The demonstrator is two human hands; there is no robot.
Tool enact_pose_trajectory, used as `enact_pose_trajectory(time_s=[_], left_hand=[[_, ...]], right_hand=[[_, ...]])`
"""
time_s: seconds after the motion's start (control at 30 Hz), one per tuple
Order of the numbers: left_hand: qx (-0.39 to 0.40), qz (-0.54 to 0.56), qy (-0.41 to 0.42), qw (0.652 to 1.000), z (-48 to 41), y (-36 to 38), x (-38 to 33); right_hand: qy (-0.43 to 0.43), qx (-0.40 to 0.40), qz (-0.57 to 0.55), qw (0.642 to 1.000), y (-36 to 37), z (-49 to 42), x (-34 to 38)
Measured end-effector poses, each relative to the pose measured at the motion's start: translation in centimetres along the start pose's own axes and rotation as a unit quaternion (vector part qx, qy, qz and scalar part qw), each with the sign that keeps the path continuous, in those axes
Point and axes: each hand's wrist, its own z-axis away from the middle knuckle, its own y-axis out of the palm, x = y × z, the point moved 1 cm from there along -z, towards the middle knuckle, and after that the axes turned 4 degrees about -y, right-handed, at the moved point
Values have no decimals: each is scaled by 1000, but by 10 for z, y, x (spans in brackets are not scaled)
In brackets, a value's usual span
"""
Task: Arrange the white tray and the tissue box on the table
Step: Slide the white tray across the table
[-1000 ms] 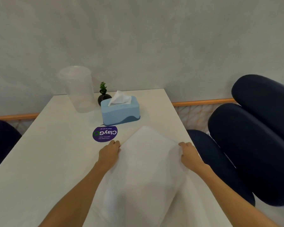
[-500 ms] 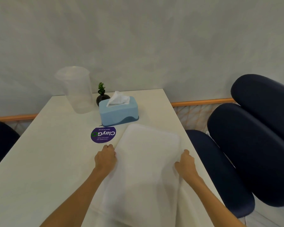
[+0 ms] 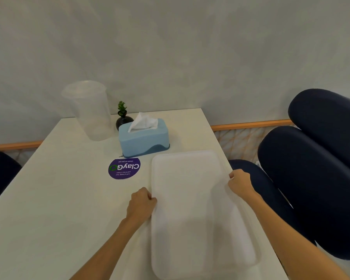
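While both hands, left hand [image 3: 142, 203] and right hand [image 3: 239, 183], pinch the white tray's [image 3: 187, 209] long edges, it looks roughly placed; tissue box [image 3: 143, 137] sits untouched just beyond.

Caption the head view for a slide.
Both hands, left and right, grip the white tray beside a blue tissue box.
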Motion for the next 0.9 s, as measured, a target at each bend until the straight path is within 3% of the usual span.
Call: enact_pose_trajectory(time_s=[0.6, 0.77, 0.9], left_hand=[[75, 30, 2, 997, -1, -3, -5], [156, 45, -1, 987, -3, -29, -5], [146, 53, 5, 988, -13, -65, -4]], right_hand=[[16, 4, 67, 998, -4, 0, 4], [-41, -22, 92, 995, -13, 0, 19], [-104, 2, 59, 993, -18, -4, 49]])
